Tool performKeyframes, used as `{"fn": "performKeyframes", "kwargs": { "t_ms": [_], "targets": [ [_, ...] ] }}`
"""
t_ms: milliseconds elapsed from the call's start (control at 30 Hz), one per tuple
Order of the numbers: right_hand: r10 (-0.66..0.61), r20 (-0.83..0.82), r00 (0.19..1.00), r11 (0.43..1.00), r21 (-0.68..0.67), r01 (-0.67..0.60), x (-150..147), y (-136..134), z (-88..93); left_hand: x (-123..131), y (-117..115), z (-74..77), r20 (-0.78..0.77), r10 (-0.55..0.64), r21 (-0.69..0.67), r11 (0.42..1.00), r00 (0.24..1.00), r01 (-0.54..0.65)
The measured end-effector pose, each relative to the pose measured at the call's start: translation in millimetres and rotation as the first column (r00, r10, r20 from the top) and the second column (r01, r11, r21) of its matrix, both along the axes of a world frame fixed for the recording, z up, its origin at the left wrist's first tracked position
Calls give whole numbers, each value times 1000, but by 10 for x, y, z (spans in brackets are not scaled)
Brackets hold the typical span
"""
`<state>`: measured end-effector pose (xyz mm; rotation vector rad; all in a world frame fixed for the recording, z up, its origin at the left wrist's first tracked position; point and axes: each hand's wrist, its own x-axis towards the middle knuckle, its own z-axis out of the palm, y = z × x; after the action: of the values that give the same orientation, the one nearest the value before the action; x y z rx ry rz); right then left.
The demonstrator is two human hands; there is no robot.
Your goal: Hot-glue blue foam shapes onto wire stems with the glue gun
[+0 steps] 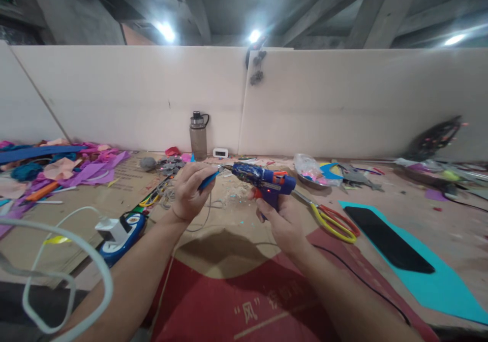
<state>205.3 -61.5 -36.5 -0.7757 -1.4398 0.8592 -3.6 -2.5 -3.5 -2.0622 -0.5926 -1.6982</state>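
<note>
My right hand (280, 222) grips the handle of a blue glue gun (263, 178) with a red light lit on its body, the nozzle pointing left. My left hand (190, 189) is closed on a thin blue strip or stick (209, 180), whose tip meets the nozzle of the glue gun. Both hands hover above a cardboard-covered table (224, 225). A black cord runs from under my right wrist toward the right.
Yellow-and-red scissors (333, 221) lie just right of the right hand. A teal sheet with a black piece (396, 243) lies further right. A power strip with a white plug (120, 230) sits left. Coloured felt scraps (57, 166), a water bottle (199, 135) and a white partition stand behind.
</note>
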Motion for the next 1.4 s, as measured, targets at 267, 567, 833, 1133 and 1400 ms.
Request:
{"fn": "performKeyframes", "kwargs": {
  "t_ms": [267,567,833,1133,1400],
  "targets": [
    [-32,-37,999,999,33,33,17,14,10,122,-37,-19,153,-22,-48,998,988,30],
    [-43,33,999,994,106,40,28,4,-20,225,-48,16,479,-11,-348,916,878,201],
    [-168,105,980,978,140,152,32,44,-14,418,-113,24,830,-71,-482,406,552,776],
    [-316,214,925,936,231,266,69,120,-59,425,-164,106,963,58,-262,-35,264,964],
    [-265,168,950,954,188,233,77,115,-62,338,-64,173,984,154,-64,-168,90,984]
  ]
}}
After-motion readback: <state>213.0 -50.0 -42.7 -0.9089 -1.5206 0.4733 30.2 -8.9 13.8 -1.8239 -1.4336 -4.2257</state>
